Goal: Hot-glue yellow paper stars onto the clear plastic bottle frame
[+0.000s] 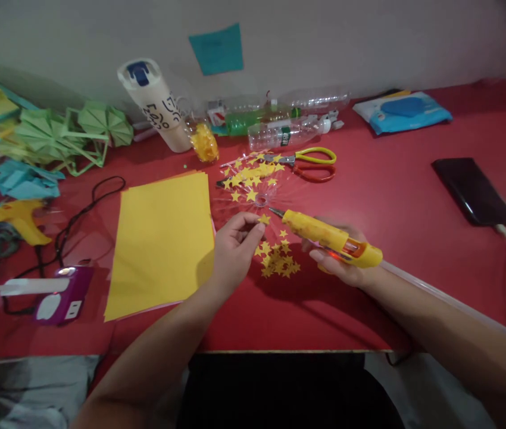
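Red worktop (396, 185) against a grey wall (306, 42), loose paper stars (278, 262) lying between left hand (235, 247) and right hand (346, 274).
Pinching one yellow paper star (264, 220) between left thumb and fingers, just beside the nozzle of a yellow hot glue gun (315, 231); gripping that gun in the right, fingers curled round the handle. Just beyond the pinched star, a clear plastic piece (261, 201); left of the left hand, yellow paper sheets (161, 238).
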### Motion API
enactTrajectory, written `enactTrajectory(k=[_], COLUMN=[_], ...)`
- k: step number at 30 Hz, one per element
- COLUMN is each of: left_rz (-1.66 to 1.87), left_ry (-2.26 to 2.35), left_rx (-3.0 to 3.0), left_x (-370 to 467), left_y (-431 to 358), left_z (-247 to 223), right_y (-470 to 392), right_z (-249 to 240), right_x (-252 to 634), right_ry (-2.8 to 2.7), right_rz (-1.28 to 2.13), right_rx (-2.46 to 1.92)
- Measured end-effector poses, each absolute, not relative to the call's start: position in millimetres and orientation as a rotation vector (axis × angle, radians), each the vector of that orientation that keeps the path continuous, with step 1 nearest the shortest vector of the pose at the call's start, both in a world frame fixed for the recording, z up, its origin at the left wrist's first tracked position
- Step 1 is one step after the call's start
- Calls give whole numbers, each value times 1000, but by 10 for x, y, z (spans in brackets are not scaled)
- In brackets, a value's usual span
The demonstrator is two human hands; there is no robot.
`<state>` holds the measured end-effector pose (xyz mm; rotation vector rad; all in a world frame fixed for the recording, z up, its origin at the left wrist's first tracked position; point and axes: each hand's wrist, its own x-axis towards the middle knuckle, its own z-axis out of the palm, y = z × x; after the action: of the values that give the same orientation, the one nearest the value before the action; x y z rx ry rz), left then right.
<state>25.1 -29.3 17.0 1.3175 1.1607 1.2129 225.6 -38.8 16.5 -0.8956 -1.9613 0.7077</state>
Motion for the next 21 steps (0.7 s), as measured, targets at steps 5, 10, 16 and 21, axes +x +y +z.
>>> enactTrajectory(k=[5,10,16,21], left_rz=[1234,1248,1250,1242], left_ry=[1198,1215,1219,1235], left_rx=[1302,1329,1349,1366], left_x=[249,259,255,253], left_y=[-297,-317,-315,-321], left_z=[223,247,246,247], right_y=[-439,-449,-412,-393], right_z=[138,118,165,133], right_x=[2186,2190,2220,2226], right_ry=[-1919,-1943,-2030,-2070], right_rz=[767,763,730,628], right_rx=[-941,-990,-929,-853])
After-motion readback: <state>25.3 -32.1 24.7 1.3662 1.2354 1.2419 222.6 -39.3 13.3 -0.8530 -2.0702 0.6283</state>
